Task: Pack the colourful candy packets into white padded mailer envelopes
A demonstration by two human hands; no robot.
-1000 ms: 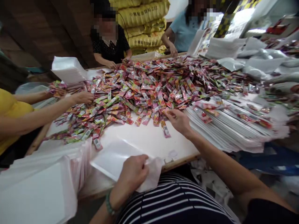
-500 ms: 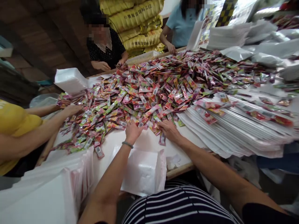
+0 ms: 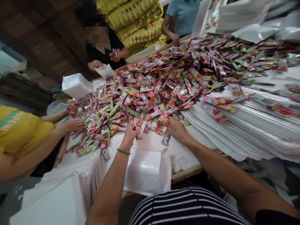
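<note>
My left hand (image 3: 129, 137), with a dark band at the wrist, is closed on small snack packets (image 3: 139, 135) at the front edge of a large heap. My right hand (image 3: 177, 128) has its fingers curled over a red and yellow snack packet (image 3: 164, 120) in the same heap; the fingertips are partly hidden. Another packet (image 3: 166, 139) lies loose just below that hand. In front of my body, a white padded mailer (image 3: 145, 175) lies on the table, its pink-edged flap toward the right.
Stacks of white mailers stand at the left (image 3: 53, 193) and right (image 3: 217, 134), the right one with packets on top. A yellow-shirted person (image 3: 25, 134) handles packets at left. Two more people are across the table (image 3: 187, 165), before yellow sacks (image 3: 145, 34).
My left hand has drawn slightly back from the heap with packets in it. The person across at left now has a white mailer and raised packets in hand. The view has shifted a little.
</note>
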